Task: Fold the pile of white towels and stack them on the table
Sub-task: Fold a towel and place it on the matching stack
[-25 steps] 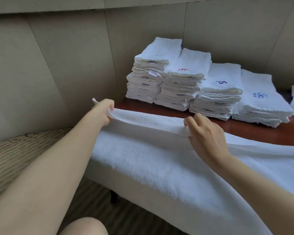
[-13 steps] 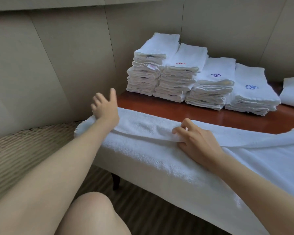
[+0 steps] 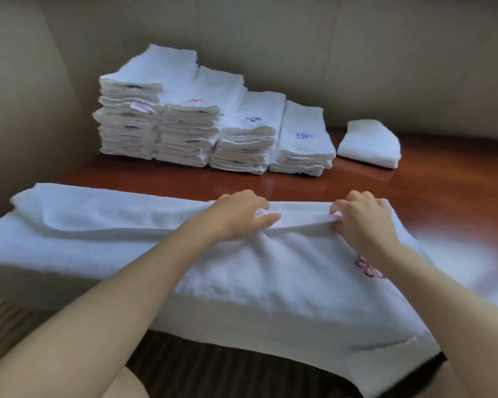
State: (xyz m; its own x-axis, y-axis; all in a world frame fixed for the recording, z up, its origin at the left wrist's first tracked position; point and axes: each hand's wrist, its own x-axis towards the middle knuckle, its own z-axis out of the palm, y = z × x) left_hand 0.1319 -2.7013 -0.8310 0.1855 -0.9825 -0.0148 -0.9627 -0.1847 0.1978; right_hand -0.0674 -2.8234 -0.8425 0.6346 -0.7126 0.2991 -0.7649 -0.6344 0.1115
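- On the near edge of the wooden surface [image 3: 431, 179], I've got a big white towel [image 3: 242, 271] spread out, its front part hanging off toward my lap.
- My left hand [image 3: 239, 215] has its fingers curled over the folded far edge, thumb out along the fold. My right hand [image 3: 362, 219] is pinching that same edge just to the right.
- Tip, I reckon: keep both hands level on that edge and pull it evenly so the layers line up, then smooth the middle flat before the next fold. The embroidered flower logo [image 3: 368, 267] sits right by my right wrist, so probably fold so it ends up on top like the others.
- No bins or baskets here. The finished stuff is four stacks of folded towels [image 3: 207, 130] at the back by the wall, plus a lone folded towel [image 3: 370, 145] just to their right.
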